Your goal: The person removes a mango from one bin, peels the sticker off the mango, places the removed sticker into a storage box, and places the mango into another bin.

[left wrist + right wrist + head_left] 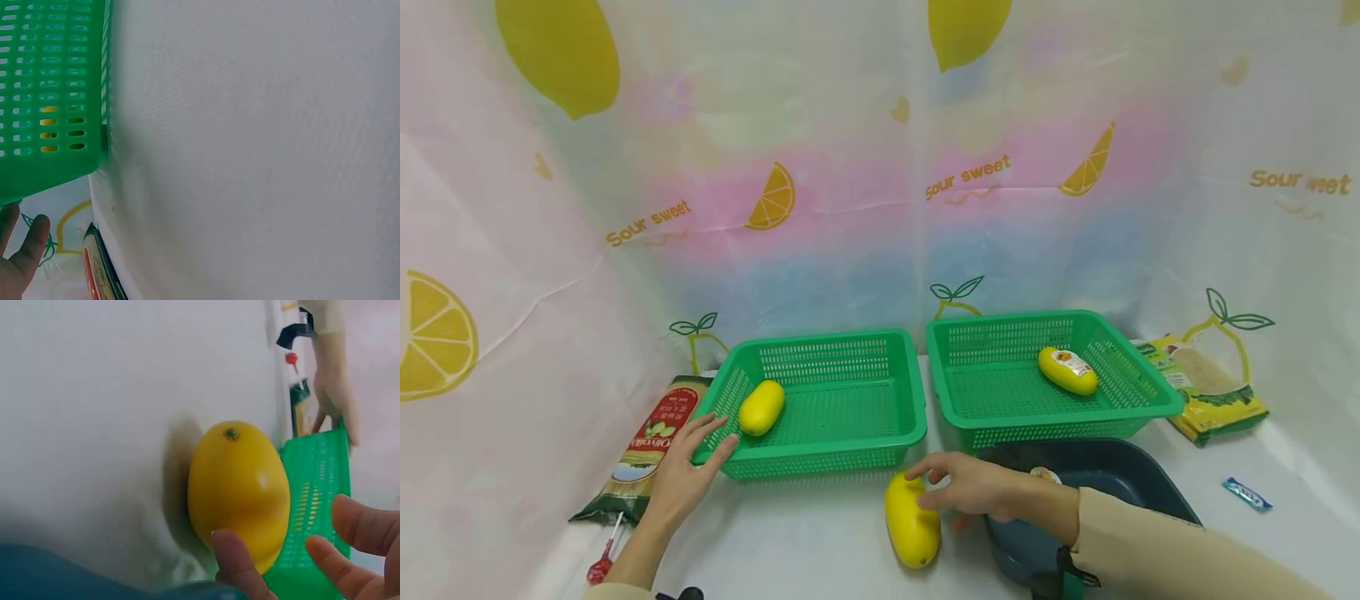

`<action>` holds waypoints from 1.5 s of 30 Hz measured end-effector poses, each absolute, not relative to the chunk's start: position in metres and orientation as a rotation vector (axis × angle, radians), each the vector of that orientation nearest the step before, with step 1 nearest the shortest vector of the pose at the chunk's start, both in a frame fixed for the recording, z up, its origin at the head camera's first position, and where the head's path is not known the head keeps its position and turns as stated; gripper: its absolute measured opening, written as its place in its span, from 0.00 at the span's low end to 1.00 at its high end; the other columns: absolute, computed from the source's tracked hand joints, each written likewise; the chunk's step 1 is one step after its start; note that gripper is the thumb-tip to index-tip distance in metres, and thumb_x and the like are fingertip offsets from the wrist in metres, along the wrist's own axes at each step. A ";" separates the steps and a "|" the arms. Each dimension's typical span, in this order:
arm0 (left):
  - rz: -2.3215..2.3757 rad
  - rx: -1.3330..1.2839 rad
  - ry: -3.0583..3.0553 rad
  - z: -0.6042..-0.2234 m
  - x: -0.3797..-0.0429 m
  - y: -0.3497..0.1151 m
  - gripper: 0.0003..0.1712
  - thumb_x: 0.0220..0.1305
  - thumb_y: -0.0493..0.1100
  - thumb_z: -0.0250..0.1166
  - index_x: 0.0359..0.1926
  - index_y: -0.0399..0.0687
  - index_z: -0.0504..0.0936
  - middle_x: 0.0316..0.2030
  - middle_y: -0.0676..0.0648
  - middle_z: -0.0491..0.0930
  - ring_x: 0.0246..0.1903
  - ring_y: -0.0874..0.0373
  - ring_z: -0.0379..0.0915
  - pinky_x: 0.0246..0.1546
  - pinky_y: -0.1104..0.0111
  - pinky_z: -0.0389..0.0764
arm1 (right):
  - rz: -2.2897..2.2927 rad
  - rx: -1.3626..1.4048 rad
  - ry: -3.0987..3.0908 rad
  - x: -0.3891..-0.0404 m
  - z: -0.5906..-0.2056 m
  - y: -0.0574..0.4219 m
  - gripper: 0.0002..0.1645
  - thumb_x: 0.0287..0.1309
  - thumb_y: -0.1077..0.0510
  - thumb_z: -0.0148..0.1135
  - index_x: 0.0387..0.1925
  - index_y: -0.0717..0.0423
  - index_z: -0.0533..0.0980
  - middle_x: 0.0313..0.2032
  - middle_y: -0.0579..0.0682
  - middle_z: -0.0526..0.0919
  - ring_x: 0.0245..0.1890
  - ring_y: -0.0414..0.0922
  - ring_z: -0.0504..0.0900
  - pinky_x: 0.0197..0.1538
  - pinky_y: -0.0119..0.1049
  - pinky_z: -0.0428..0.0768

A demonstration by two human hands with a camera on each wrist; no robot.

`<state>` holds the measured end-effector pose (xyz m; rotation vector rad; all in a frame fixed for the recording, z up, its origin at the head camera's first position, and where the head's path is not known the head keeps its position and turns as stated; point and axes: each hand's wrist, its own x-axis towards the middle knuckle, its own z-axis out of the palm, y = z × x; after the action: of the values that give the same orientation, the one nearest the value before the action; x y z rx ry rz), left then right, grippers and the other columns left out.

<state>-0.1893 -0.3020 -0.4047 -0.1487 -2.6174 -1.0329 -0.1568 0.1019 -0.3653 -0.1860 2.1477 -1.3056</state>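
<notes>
A yellow melon (913,521) lies on the table in front of the gap between two green baskets. My right hand (958,485) reaches over it with parted fingers; in the right wrist view a fingertip (231,547) overlaps the melon's lower side. At the left green basket (808,461), my left hand (688,467) rests by the front left corner of the rim, fingers spread and mostly straight. Inside that basket sits another yellow melon (762,408). A third melon, with a label (1067,371), lies in the right green basket (1060,425).
A dark blue basin (1105,454) stands at the right under my forearm, with a partly hidden item inside. Left are a red-and-green Olivoilà packet (647,442) and a red lollipop (601,567). Right are a yellow-green packet (1213,392) and a small blue wrapped stick (1247,493).
</notes>
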 end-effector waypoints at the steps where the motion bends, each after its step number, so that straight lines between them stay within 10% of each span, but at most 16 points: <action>1: -1.034 -0.152 -2.613 -0.405 -0.189 -0.302 0.29 0.70 0.53 0.60 0.65 0.41 0.73 0.70 0.35 0.62 0.69 0.33 0.53 0.60 0.29 0.56 | -1.299 -0.192 2.150 -0.157 -0.366 0.100 0.22 0.61 0.59 0.66 0.57 0.48 0.77 0.59 0.60 0.70 0.53 0.55 0.75 0.41 0.51 0.83; 12: -1.071 -0.171 -2.536 -0.414 -0.189 -0.306 0.27 0.69 0.49 0.62 0.63 0.39 0.76 0.69 0.36 0.63 0.68 0.33 0.55 0.57 0.30 0.63 | -1.283 -0.265 2.160 -0.152 -0.376 0.086 0.27 0.58 0.60 0.69 0.59 0.44 0.75 0.65 0.64 0.65 0.49 0.55 0.74 0.33 0.49 0.82; 19: -1.056 -0.122 -2.537 -0.416 -0.189 -0.305 0.26 0.69 0.49 0.62 0.63 0.42 0.76 0.68 0.38 0.64 0.66 0.38 0.58 0.48 0.55 0.76 | -1.277 -0.236 2.215 -0.152 -0.380 0.081 0.28 0.54 0.64 0.71 0.56 0.42 0.76 0.68 0.65 0.60 0.55 0.59 0.70 0.33 0.48 0.83; 28: -1.189 -0.137 -2.588 -0.414 -0.189 -0.306 0.30 0.70 0.51 0.61 0.66 0.40 0.72 0.72 0.35 0.56 0.71 0.32 0.47 0.60 0.28 0.56 | -1.281 -0.234 2.250 -0.152 -0.384 0.080 0.29 0.50 0.68 0.72 0.53 0.46 0.77 0.65 0.67 0.66 0.54 0.60 0.73 0.35 0.49 0.83; 37: -1.181 -0.074 -2.626 -0.411 -0.190 -0.307 0.36 0.68 0.55 0.61 0.70 0.41 0.67 0.76 0.37 0.50 0.73 0.31 0.42 0.62 0.27 0.51 | -1.293 -0.322 2.271 -0.152 -0.393 0.076 0.28 0.52 0.58 0.74 0.55 0.45 0.75 0.47 0.58 0.75 0.39 0.50 0.75 0.31 0.42 0.81; 45: -1.154 -0.005 -2.685 -0.407 -0.185 -0.306 0.43 0.66 0.58 0.62 0.73 0.40 0.60 0.77 0.38 0.48 0.74 0.33 0.41 0.65 0.29 0.50 | -1.284 -0.315 2.273 -0.151 -0.395 0.079 0.28 0.51 0.58 0.74 0.54 0.43 0.76 0.52 0.59 0.75 0.43 0.51 0.74 0.33 0.42 0.81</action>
<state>-0.1846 -0.3057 -0.4066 -0.0046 -2.6848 -1.1539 -0.1510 0.0790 -0.3948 -0.3152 2.2733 -1.2843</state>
